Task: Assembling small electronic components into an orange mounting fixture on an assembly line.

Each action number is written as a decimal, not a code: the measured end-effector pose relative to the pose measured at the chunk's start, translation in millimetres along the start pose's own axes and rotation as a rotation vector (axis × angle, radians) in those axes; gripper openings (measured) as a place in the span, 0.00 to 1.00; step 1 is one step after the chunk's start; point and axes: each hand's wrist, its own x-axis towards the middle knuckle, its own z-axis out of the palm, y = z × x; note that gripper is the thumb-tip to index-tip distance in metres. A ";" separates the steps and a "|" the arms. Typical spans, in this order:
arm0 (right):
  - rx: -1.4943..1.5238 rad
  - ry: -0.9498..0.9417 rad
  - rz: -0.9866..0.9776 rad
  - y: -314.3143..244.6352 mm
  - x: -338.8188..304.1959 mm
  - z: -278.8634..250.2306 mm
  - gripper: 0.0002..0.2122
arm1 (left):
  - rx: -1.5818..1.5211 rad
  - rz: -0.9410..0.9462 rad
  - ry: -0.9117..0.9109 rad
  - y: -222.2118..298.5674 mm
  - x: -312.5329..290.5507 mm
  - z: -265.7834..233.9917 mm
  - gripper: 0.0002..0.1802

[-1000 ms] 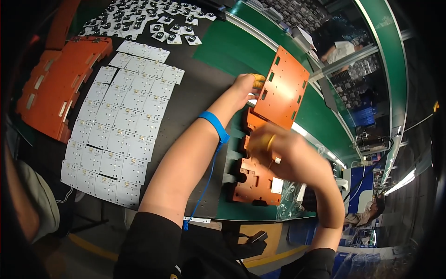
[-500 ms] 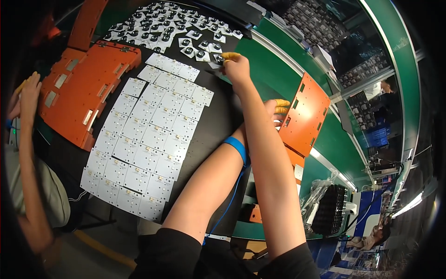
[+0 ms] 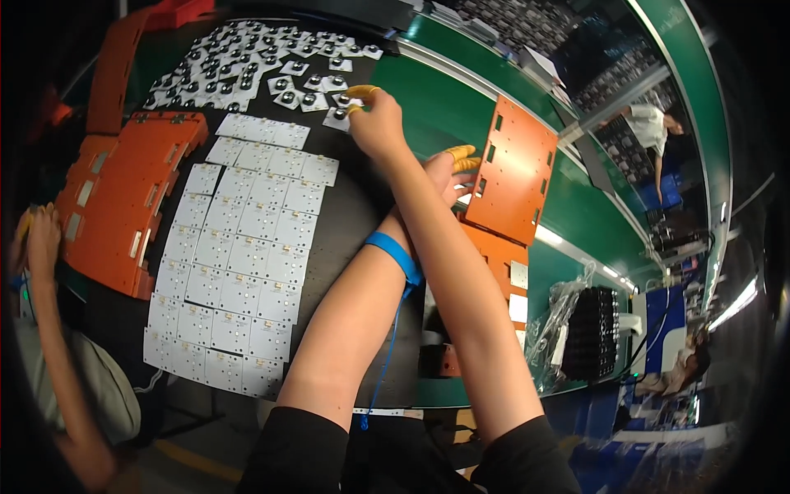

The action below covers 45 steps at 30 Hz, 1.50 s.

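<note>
Right grip is at white board, left grip by orange panel, holds unclear.

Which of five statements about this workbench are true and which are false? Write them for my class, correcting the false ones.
1. The right hand is at a small white board bearing a black round part. True.
2. The blue strap is on the right arm. False: it is on the left one.
3. The right forearm crosses over the left forearm. True.
4. The flat white boards form one single row. False: they lie in several rows.
5. The left hand is beside the raised orange panel. True.
</note>
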 end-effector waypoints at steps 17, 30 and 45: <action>-0.579 0.182 0.438 58.3 -257.4 -257.6 0.17 | 0.241 0.011 0.055 10.4 -3.2 1.1 0.19; -1.013 0.178 0.213 38.1 -216.1 -285.1 0.12 | 0.296 0.019 0.066 11.4 -7.4 6.7 0.19; -1.362 0.119 -0.166 124.4 -102.0 -306.1 0.09 | 0.327 0.016 0.068 9.0 -6.4 7.8 0.17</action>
